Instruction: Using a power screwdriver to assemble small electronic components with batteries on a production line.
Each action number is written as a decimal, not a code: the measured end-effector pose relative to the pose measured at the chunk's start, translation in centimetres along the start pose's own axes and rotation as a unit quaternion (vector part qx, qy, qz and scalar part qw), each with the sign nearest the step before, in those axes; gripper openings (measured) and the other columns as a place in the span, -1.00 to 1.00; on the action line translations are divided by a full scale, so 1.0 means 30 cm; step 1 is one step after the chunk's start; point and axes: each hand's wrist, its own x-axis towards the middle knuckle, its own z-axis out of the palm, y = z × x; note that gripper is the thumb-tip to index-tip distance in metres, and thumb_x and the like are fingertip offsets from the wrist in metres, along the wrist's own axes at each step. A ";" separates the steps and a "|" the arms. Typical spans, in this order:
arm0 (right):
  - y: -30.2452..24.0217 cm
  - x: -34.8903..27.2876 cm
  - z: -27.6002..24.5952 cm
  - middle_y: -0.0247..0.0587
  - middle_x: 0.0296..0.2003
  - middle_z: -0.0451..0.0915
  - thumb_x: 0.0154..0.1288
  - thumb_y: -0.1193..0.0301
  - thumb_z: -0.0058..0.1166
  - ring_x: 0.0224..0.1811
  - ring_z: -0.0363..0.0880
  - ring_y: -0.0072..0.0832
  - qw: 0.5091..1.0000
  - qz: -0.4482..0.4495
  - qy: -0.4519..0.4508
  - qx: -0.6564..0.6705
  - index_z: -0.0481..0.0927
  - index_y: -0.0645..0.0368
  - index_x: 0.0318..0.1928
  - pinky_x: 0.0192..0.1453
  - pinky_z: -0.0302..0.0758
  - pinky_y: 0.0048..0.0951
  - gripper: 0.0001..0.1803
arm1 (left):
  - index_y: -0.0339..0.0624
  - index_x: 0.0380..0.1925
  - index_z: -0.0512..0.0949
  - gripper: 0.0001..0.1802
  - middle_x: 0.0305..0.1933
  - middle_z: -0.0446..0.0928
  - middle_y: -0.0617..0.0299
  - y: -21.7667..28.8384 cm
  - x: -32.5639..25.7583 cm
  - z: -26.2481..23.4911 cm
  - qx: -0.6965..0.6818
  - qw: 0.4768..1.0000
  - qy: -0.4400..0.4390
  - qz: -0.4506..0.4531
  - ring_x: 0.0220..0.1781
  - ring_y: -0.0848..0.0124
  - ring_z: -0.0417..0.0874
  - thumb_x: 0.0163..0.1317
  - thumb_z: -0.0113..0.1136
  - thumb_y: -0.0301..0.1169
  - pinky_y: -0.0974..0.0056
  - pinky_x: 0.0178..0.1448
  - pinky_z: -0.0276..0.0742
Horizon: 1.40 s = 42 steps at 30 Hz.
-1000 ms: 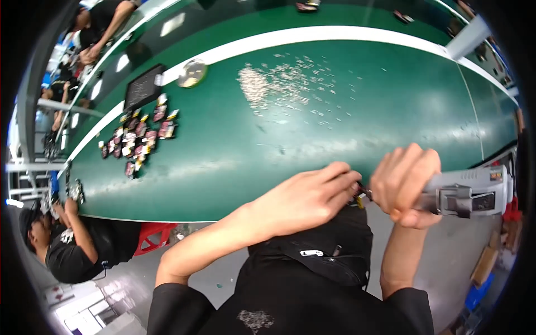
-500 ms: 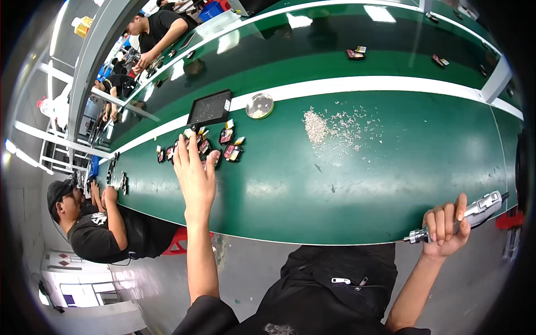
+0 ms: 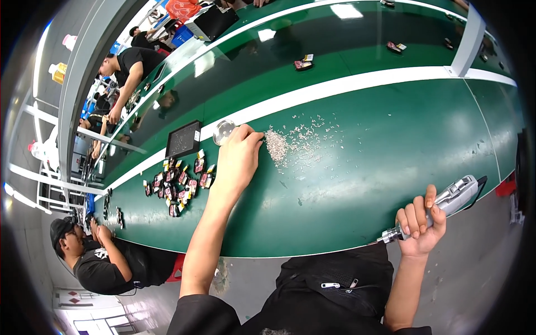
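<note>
Evidently the left hand pinches at tiny loose screws mid-frame: light, rigid, easily scattered, best taken singly by fingertips. At lower right, the right hand is clenched around an electric screwdriver.

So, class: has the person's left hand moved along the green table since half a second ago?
Yes. The left hand left the pile of small parts and now reaches the scattered screws, beside the round dish.

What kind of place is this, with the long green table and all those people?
Most likely a factory assembly line. A long green workbench seats several workers, a heap of small screws lies by the left hand, and the right hand grips an electric screwdriver.
</note>
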 end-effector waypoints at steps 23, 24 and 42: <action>-0.006 -0.007 0.004 -0.42 -0.76 0.20 0.31 0.38 -0.14 -0.79 0.17 -0.61 1.000 -0.009 -0.012 -0.027 0.35 0.13 -0.27 -0.56 0.28 -0.48 -0.90 | -0.29 -0.44 0.34 -0.92 -0.48 0.45 -0.05 -0.024 0.030 0.004 -0.009 0.999 -0.002 0.032 -0.37 -0.03 0.53 0.12 0.03 -0.55 0.00 -0.31 0.44; -0.005 -0.009 0.008 -0.42 -0.76 0.21 0.31 0.38 -0.14 -0.78 0.17 -0.61 1.000 -0.008 -0.014 -0.025 0.36 0.13 -0.27 -0.56 0.28 -0.48 -0.90 | -0.30 -0.44 0.33 -0.93 -0.51 0.44 -0.07 -0.020 0.004 -0.008 -0.037 0.999 0.001 -0.013 -0.40 -0.04 0.51 0.10 0.01 -0.56 0.01 -0.32 0.42; 0.072 0.005 0.172 -0.44 -0.73 0.22 0.33 0.38 -0.19 -0.74 0.21 -0.60 0.998 -0.045 -0.037 0.020 0.41 0.12 -0.20 -0.48 0.30 -0.46 -0.86 | -0.35 -0.40 0.39 -0.74 -0.52 0.39 0.11 0.527 -0.341 -0.028 -0.762 0.630 -0.053 -0.141 -0.54 0.43 0.37 0.41 -0.04 -0.37 0.36 -0.46 0.37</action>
